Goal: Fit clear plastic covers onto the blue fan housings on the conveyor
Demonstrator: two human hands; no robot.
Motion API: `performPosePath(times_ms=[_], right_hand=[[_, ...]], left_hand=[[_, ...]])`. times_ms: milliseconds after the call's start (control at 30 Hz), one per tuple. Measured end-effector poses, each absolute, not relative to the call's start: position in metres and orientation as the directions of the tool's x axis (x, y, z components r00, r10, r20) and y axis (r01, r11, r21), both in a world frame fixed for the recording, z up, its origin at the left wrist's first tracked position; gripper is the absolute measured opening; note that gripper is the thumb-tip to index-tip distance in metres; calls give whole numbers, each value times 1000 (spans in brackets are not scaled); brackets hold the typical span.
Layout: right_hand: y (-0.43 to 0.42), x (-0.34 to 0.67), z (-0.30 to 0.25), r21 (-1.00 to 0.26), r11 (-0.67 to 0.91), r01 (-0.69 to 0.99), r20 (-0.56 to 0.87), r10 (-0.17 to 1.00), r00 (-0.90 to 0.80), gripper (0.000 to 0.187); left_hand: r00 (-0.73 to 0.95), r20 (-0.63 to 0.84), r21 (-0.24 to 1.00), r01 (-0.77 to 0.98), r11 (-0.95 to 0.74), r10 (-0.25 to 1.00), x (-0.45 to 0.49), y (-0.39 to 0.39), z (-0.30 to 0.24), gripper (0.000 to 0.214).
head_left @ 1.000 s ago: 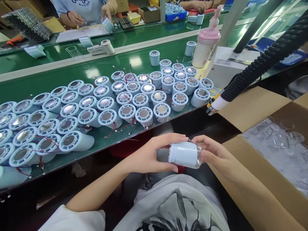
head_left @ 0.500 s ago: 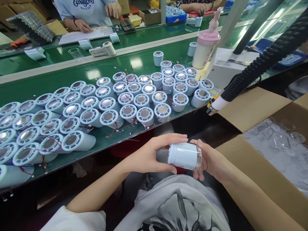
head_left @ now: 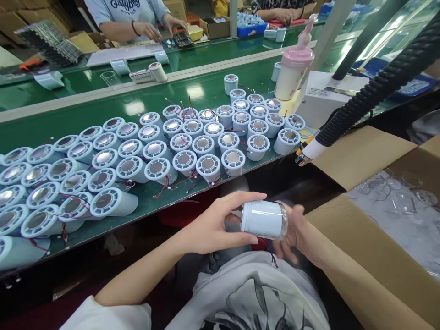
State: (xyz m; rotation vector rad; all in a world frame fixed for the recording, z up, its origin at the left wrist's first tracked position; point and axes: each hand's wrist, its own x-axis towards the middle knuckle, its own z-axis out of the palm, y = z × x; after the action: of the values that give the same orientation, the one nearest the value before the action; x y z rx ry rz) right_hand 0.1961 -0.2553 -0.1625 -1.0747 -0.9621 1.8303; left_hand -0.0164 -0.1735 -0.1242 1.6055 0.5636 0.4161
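A pale blue cylinder with a clear plastic cap [head_left: 264,220] lies sideways above my lap. My left hand [head_left: 213,224] grips its left end between thumb and fingers. My right hand [head_left: 297,231] sits at the capped right end, fingers partly spread and blurred, palm against the cap. Thin red and black wires hang below the cylinder. On the green belt [head_left: 103,105] stand several pale blue cylinders with metal discs on top [head_left: 185,146], many with loose wires.
An open cardboard box [head_left: 364,256] of clear plastic caps [head_left: 398,201] stands at my right. A black corrugated hose with a white nozzle [head_left: 347,114] hangs over the bench edge. A pink-lidded bottle [head_left: 292,73] stands behind. Across the belt, other people's hands work.
My right hand has slid from gripping the cap end to behind and below it, fingers loosening. The cylinder stays held by my left hand. The view has shifted slightly.
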Motion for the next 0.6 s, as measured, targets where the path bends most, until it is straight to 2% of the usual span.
performPosePath(times_ms=[33,67,133,167,200,233,300,367,400,467,533,600], right_hand=[[-258,198,-165,-969,-186,-163,-147,964,-221,58],[-260,199,-167,-999,46,-25,50,987,-152,61],[-263,203,-169,-876,402,266,368,914,-171,69],[-264,205,-169,-807,479,345,428,877,-217,68],[-265,206,-169,-790,488,371,425,872,-242,65],[-266,207,-168,-830,437,346,374,897,-236,62],[-267,207,-167,-963,205,175,172,967,-187,56],[-268,207,-166,-1000,-10,-22,-6,983,-181,49],[-268,207,-165,-996,-62,-71,-48,982,-182,46],[-267,209,-163,-997,-62,-49,-53,985,-167,44],[-265,208,-161,-999,-18,45,-24,990,-140,44],[-263,204,-159,-995,-44,87,-57,988,-142,44]], left_hand=[[806,-89,991,132,-31,585,-17,-174,-123,66],[804,-117,989,147,-3,583,-17,-174,-123,67],[811,-171,985,162,65,559,-18,-173,-123,67],[820,-188,982,162,94,541,-18,-172,-124,67],[827,-190,982,156,109,529,-18,-172,-124,68],[834,-179,984,144,107,522,-18,-171,-125,70],[844,-134,991,114,72,520,-18,-171,-124,75],[851,-105,994,83,66,514,-19,-171,-123,77],[854,-113,993,78,91,507,-19,-171,-123,76],[859,-158,982,83,172,488,-20,-171,-126,75],[867,-204,964,95,249,456,-20,-171,-132,78],[873,-232,949,105,298,429,-18,-173,-140,81]])
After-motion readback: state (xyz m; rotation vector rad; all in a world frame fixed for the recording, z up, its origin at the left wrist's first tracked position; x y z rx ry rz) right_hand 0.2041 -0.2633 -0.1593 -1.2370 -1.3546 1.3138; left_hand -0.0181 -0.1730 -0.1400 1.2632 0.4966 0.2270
